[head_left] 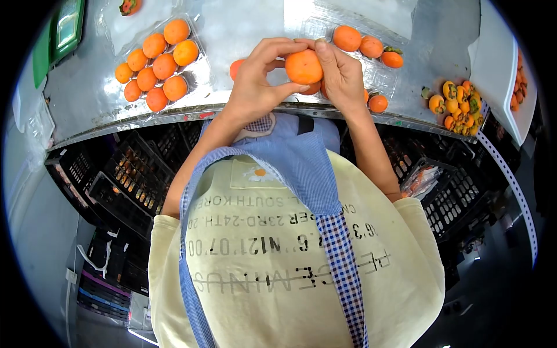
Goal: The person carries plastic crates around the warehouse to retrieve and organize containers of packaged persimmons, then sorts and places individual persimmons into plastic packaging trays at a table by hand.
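An orange persimmon [304, 66] is held up between my two hands over the near part of the metal table. My left hand [258, 78] curls around its left side, thumb below and fingers above. From the right, my right hand [341, 75] presses its thumb against the fruit, and its other fingers are partly hidden behind. Another persimmon [235, 69] lies just left of my left hand, partly covered by it. More fruit shows below the held one, mostly hidden by my hands. A persimmon [378, 104] sits to the right of my right wrist.
Several persimmons fill a clear plastic tray [194, 72] on the left. More persimmons [371, 46] lie at the right over clear plastic. Small yellow-orange pieces [458, 106] are piled by the table edge [145, 115], beside a white bin [499, 75]. Black crates [136, 171] stand below.
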Tool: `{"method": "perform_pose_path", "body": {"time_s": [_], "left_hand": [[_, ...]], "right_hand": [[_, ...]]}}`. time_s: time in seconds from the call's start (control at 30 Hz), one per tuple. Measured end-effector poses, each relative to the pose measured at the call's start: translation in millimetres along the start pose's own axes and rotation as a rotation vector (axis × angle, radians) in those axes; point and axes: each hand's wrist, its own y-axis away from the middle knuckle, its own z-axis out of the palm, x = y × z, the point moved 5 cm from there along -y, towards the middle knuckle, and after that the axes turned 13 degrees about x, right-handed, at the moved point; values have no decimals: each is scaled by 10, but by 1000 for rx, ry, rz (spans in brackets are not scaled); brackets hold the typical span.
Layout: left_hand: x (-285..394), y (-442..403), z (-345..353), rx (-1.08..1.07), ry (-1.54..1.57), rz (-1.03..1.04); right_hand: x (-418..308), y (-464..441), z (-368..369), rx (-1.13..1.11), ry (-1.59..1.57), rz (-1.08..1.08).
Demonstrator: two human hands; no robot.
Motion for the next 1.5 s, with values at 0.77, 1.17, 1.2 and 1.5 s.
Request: {"method": "perform_pose_path", "body": {"time_s": [0.77,1.17,1.2,1.5], "left_hand": [[-40,20,-7,-57,-81,-59],[28,29,2,-58,-118,21],[19,29,-7,-54,-108,7],[168,63,-14,20,-338,144]], "right_hand": [[58,75,-89,-178,28,123],[91,52,-95,-107,-21,119],[86,50,-98,-104,-20,116],[0,149,-11,-91,38,97]]}}
